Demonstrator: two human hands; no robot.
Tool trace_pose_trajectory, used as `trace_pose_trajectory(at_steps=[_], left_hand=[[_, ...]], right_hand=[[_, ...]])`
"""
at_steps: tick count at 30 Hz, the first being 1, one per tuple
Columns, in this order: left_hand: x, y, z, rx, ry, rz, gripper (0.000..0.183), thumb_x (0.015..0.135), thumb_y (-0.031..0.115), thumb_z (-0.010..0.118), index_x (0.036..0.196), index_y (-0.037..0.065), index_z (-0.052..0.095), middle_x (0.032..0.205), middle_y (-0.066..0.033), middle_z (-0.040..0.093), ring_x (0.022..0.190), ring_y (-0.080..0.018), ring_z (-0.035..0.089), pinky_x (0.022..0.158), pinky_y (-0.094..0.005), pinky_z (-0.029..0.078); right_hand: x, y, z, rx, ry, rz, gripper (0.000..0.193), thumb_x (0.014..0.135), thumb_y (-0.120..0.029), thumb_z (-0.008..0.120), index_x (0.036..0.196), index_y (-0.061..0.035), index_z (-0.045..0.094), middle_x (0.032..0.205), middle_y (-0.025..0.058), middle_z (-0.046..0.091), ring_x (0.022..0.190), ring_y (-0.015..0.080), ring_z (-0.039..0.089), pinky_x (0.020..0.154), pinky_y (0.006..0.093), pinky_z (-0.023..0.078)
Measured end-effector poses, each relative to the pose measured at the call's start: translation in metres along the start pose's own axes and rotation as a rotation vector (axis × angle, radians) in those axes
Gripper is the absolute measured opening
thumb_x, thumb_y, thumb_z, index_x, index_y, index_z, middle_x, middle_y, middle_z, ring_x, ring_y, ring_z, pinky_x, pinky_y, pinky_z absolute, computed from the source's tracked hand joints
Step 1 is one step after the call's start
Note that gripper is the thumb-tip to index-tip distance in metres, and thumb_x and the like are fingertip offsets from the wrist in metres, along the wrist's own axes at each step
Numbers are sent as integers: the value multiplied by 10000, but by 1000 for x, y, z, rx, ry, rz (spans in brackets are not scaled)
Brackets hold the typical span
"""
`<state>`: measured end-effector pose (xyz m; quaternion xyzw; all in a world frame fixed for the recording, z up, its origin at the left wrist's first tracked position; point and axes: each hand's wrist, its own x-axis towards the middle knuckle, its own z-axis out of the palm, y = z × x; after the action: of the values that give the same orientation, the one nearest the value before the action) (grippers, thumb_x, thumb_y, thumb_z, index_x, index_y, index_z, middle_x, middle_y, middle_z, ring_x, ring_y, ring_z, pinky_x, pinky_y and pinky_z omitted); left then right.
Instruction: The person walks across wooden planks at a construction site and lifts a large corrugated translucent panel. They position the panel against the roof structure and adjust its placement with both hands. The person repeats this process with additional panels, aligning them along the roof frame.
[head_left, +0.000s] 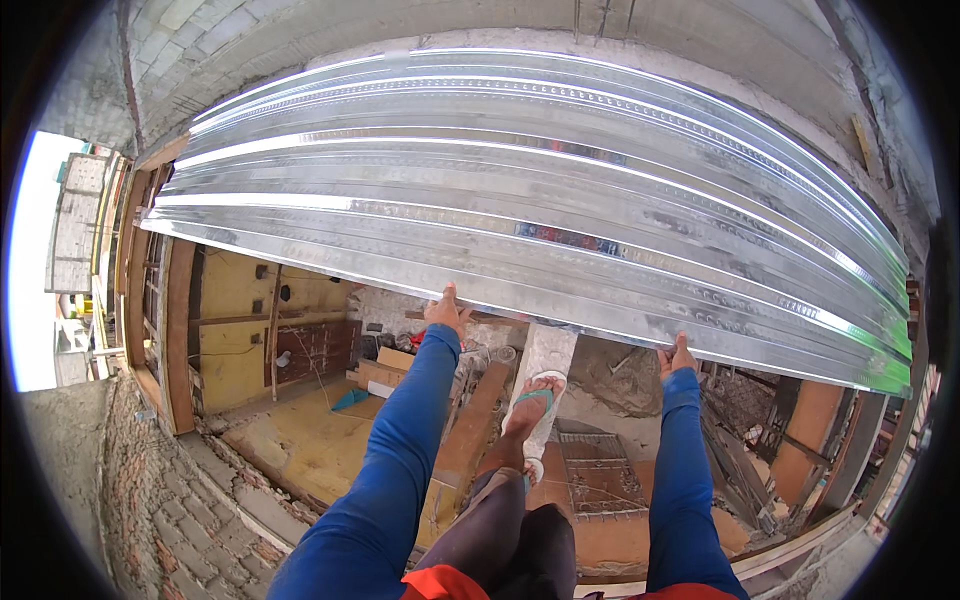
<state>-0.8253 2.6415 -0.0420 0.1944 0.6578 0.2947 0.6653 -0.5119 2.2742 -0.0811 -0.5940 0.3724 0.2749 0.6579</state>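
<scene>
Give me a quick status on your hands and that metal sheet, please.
Left hand and right hand both grip the near edge of the corrugated metal sheet. Sheet lies flat ahead. One sandalled foot on a narrow concrete beam, open drop below.

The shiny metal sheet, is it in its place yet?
Not yet, it seems. Done: the sheet is up and spans the gap above the lower floor. In hand: the left hand and right hand grip its near edge, one foot on a narrow beam. Left: no fixings show, so setting it down remains.

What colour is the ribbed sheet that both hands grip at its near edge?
Shiny silver metal sheet, best seen in the head view; left hand and right hand grip it.
</scene>
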Motion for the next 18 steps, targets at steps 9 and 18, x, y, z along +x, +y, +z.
trace_pose_trajectory(at_steps=[9, 18], left_hand=[[86, -32, -53, 93, -90, -114, 352, 806, 304, 624, 1015, 39, 526, 864, -112, 558, 787, -208, 557, 752, -318, 510], [154, -48, -75, 564, -374, 122, 379, 836, 257, 581, 1048, -31, 457, 874, -143, 492, 834, -208, 506, 758, -290, 526]], right_hand=[[-6, 4, 17, -4, -86, -40, 510, 769, -219, 626, 1039, 146, 394, 905, 197, 528, 685, 253, 581, 561, 354, 563], [31, 55, -12, -92, 227, -326, 428, 752, -196, 594, 989, 130, 450, 883, 236, 556, 733, 305, 598, 587, 363, 527]])
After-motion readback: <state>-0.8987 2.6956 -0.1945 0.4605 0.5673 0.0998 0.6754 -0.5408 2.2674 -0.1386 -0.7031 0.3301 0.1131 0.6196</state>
